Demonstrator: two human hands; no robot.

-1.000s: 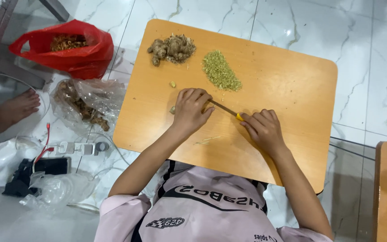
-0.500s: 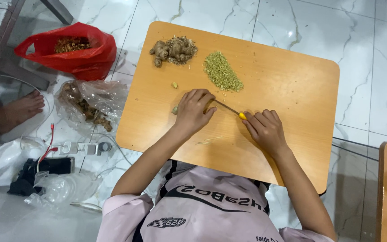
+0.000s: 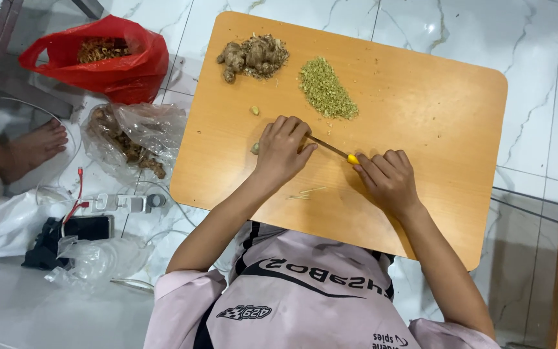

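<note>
**Knife work on the wooden board: little changed, cutting in hand**

1. Person, nearest the camera: pink shirt, both forearms stretched out over the board (image 3: pixel 434 129).
2. Right hand (image 3: pixel 390 178): fingers curled closed round the yellow handle of a knife (image 3: pixel 334 150). The grip is the same as half a second ago.
3. Left hand (image 3: pixel 280 150): palm down, fingers bent over whatever lies under the blade tip. The piece itself is hidden, so whether the hand grips it or only presses on it cannot be told.
4. Knife: blade slanting from the right hand up-left beneath the left fingers. Its angle matches the earlier frames, so the change is at most a small stroke; the work appears to be mid-cut, not finished.
5. Thin slivers (image 3: pixel 305 192) on the board just near of the hands, and a small scrap (image 3: pixel 254 110) just beyond the left hand.
6. Farther back: a heap of chopped greenish bits (image 3: pixel 327 90), with a pile of knobbly roots (image 3: pixel 253 57) at the far left corner. Neither pile has shifted.
7. On the floor to the left: a clear bag (image 3: pixel 130 139) of roots, and beyond it a red bag (image 3: pixel 108 61). Both are unmoved.
</note>
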